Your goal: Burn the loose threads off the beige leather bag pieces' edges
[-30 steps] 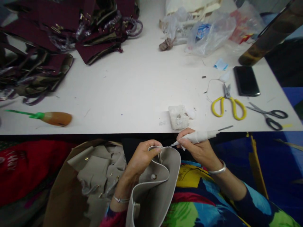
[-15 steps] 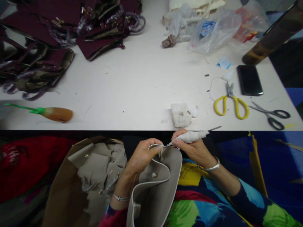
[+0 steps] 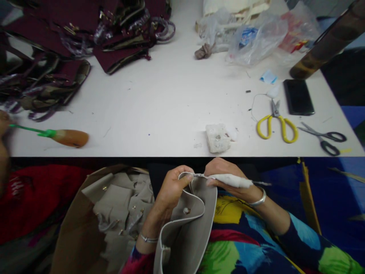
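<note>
A light grey bag [image 3: 209,213] lies across my lap with its mouth open toward me. My left hand [image 3: 173,186] pinches its top rim between thumb and fingers. Close by on the right, my right hand [image 3: 225,171] is closed at the same rim. It holds a slim tool wrapped in white [image 3: 232,180], lying nearly level; a thin rod sticks out at its right end, while its left end meets the bag's edge. Exactly how the right fingertips sit is partly hidden.
On the white table [image 3: 159,114] are a whitish block [image 3: 218,138], yellow-handled scissors [image 3: 276,121], black scissors [image 3: 325,137], a phone [image 3: 299,97] and an orange bottle [image 3: 71,137]. Maroon bags [image 3: 119,59] lie at back left. A carton [image 3: 74,228] holds grey pieces. Another person's hand [image 3: 3,129] shows left.
My right hand has turned, and the white-wrapped tool has swung from slanting upward to nearly level. My left hand stays on the rim. Another person's hand has come in at the left edge.
</note>
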The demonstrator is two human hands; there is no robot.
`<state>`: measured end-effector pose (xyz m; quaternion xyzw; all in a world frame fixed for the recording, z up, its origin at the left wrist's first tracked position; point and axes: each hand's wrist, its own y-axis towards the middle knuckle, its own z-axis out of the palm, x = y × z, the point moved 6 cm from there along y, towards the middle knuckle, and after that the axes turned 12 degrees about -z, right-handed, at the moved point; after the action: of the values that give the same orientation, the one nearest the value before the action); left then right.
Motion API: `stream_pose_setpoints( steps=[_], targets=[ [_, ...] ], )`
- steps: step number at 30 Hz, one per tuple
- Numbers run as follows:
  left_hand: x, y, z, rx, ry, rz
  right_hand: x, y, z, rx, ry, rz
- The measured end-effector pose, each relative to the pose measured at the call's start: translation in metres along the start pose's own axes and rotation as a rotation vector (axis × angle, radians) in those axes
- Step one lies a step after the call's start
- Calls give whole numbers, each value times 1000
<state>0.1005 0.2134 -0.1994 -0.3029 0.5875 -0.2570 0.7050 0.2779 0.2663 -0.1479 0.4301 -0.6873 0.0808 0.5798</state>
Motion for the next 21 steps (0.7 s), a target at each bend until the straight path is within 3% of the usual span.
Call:
stream_pose_setpoints(
  steps=[4, 6, 10, 14, 17, 21],
  targets=[
    [0, -1, 4, 28, -35, -14, 20, 0, -1, 185, -221, -103],
    [-2, -2, 5, 21, -5, 9, 27, -1, -1, 209, -255, -119],
    [-6, -8, 4, -27, 137, 98, 27, -11, -4, 10, -130, -92],
    [-12, -18, 8, -60, 326, 206, 11, -24, 1, -187, -11, 92],
    [-19, -27, 12, -108, 443, 295, 8, -26, 12, -222, 81, 216],
    [-27, -38, 21, -153, 531, 422, 17, -21, 21, -200, 40, 262]
  ],
)
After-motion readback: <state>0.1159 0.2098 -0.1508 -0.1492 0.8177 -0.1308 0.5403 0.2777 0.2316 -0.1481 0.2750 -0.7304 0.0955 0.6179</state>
